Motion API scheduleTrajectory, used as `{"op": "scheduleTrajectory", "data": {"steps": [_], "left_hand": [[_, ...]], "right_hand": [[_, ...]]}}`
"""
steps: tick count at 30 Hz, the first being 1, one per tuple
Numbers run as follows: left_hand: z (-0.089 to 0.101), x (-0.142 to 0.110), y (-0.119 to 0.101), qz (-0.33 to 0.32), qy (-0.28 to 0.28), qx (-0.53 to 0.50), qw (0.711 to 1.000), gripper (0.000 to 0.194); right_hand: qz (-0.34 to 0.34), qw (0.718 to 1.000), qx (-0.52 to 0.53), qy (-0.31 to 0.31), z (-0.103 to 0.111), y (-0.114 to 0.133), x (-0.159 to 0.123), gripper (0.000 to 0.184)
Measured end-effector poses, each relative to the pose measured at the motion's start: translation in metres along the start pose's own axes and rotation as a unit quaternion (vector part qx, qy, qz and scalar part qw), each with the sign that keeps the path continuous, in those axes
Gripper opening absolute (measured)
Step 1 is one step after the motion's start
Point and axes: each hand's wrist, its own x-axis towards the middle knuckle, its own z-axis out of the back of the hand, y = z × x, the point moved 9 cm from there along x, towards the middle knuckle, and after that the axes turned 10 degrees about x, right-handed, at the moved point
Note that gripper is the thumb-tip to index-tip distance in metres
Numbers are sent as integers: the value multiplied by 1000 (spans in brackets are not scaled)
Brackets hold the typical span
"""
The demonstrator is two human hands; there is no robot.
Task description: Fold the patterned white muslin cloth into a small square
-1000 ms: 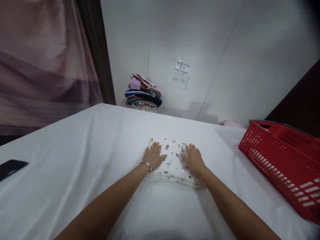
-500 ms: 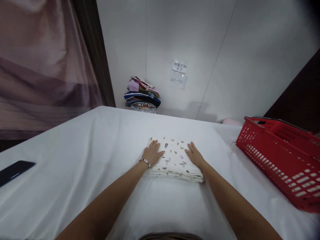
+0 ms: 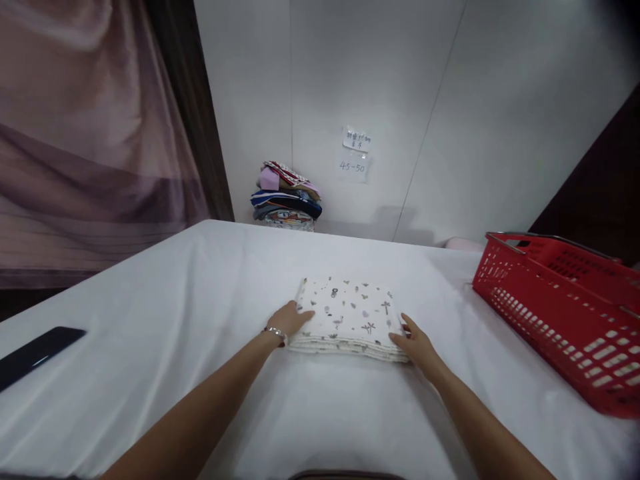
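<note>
A folded white cloth (image 3: 349, 315) with small printed figures lies flat in the middle of a table covered in white sheeting (image 3: 175, 320). My left hand (image 3: 290, 319), with a bracelet on its wrist, rests at the cloth's near left corner, thumb on top. At the near right corner is my right hand (image 3: 417, 345), fingers stretched out along the cloth's edge. Neither hand has lifted the cloth.
A red plastic basket (image 3: 560, 310) stands at the table's right side. A dark phone (image 3: 33, 353) lies near the left edge. A stack of folded coloured clothes (image 3: 285, 197) sits against the wall beyond the table, below paper notes (image 3: 356, 152).
Both hands slid off the top of the cloth toward me and outward, ending at its near left and right corners. The cloth stayed in place.
</note>
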Motion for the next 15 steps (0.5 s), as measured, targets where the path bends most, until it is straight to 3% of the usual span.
{"op": "scheduleTrajectory", "data": {"steps": [6, 10, 13, 15], "left_hand": [[21, 20, 15, 17, -29, -51, 998, 60], [20, 27, 33, 19, -19, -76, 997, 59], [17, 24, 41, 9, -17, -91, 996, 63], [16, 19, 46, 3, -19, -96, 995, 64]], "right_hand": [[8, 995, 54, 78, -33, 16, -28, 70], [108, 989, -84, 58, -32, 46, -46, 63], [196, 963, -182, 43, -32, 84, -53, 53], [248, 944, -205, 74, -45, 108, -57, 49]]}}
